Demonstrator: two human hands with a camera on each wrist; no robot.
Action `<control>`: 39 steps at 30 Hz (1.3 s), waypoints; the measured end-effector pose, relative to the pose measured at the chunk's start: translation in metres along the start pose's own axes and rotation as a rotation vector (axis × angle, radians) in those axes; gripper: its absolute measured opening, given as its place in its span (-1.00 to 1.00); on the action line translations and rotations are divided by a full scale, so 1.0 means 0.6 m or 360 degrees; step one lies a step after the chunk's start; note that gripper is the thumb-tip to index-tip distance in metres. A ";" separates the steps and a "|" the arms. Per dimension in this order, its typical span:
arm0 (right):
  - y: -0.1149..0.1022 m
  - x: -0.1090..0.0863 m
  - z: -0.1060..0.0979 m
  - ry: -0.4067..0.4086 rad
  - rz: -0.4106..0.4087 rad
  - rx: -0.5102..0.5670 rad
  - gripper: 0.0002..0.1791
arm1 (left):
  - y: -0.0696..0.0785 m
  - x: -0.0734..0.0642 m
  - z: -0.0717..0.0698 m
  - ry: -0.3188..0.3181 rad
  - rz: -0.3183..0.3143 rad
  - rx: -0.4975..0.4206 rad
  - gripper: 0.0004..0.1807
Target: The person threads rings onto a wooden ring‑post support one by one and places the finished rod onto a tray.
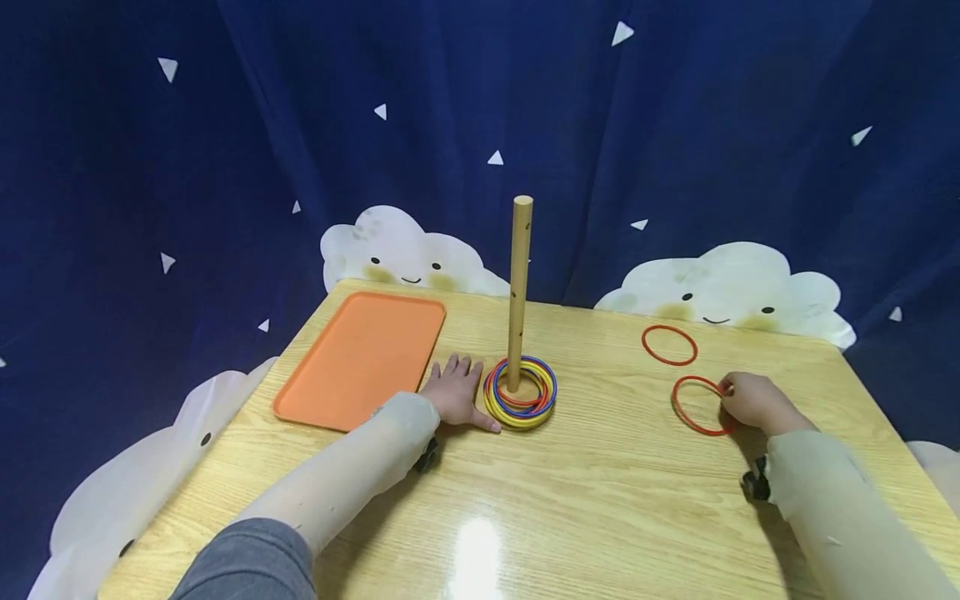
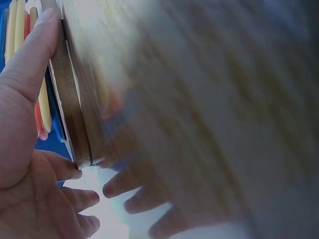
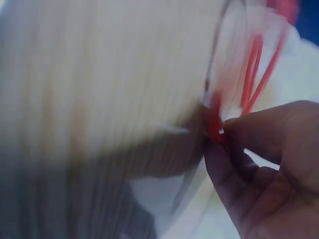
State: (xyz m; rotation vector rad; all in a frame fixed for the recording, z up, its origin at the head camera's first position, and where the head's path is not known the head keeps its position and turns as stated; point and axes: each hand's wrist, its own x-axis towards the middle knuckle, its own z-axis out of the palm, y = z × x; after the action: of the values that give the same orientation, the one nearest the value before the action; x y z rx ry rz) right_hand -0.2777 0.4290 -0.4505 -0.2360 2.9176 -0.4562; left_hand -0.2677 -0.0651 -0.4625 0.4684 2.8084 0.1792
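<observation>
A wooden post [image 1: 519, 292] stands upright with several red, blue and yellow rings [image 1: 542, 408] stacked round its foot. Spread flat, my left hand [image 1: 454, 393] rests beside the stack, its thumb along the near side. In the left wrist view, the thumb [image 2: 35, 55] lies against a thin wooden base [image 2: 67, 89] under the rings. At the right, my right hand [image 1: 757, 402] pinches the edge of a red ring [image 1: 678, 408] between thumb and fingertips, and the ring looks slightly tilted. Behind it, another red ring [image 1: 670, 362] lies on the table.
An orange tray [image 1: 360, 358] lies on the left of the wooden table [image 1: 600, 508], close to my left hand. A dark blue curtain [image 1: 450, 50] with white triangles and clouds hangs behind the table's far edge.
</observation>
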 end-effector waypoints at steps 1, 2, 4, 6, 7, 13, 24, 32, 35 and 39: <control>-0.011 -0.001 0.000 0.0022 -0.0018 -0.0030 -0.72 | -0.001 0.001 0.000 0.0004 0.0000 -0.0001 0.38; -0.022 -0.002 -0.001 0.0042 -0.0021 -0.0017 -0.71 | -0.001 0.001 0.000 0.0002 -0.0001 0.0003 0.39; -0.046 -0.004 -0.007 0.0105 -0.0025 0.0062 -0.69 | -0.002 0.002 0.000 0.0007 0.0002 0.0011 0.39; -0.073 -0.007 -0.022 0.0159 -0.0028 0.0228 -0.66 | -0.003 0.002 0.001 0.0013 0.0011 0.0010 0.39; -0.086 -0.007 -0.032 0.0191 -0.0050 0.0317 -0.63 | -0.002 0.001 0.000 0.0019 0.0018 0.0000 0.39; -0.180 0.005 -0.114 0.0340 -0.0256 0.1025 -0.54 | 0.000 -0.004 -0.003 0.0043 0.0038 -0.0025 0.38; -0.390 -0.008 -0.237 0.0532 -0.0682 0.2099 -0.69 | 0.001 -0.006 -0.002 0.0063 0.0046 -0.0008 0.38; -0.475 -0.007 -0.256 0.0471 -0.0688 0.2579 -0.64 | 0.001 -0.009 0.001 0.0057 0.0051 -0.0037 0.37; -0.490 0.004 -0.241 0.0353 -0.0666 0.2561 -0.65 | 0.001 -0.009 0.000 0.0058 0.0052 -0.0032 0.38; -0.499 0.027 -0.209 0.0220 -0.0629 0.2399 -0.73 | 0.001 -0.007 -0.002 0.0060 0.0039 -0.0031 0.37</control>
State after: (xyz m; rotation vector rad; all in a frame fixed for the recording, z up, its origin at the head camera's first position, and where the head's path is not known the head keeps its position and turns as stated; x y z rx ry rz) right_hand -0.2799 0.1805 -0.2410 -0.4953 1.7990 -2.4553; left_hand -0.2639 -0.0662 -0.4603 0.5004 2.8358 0.2227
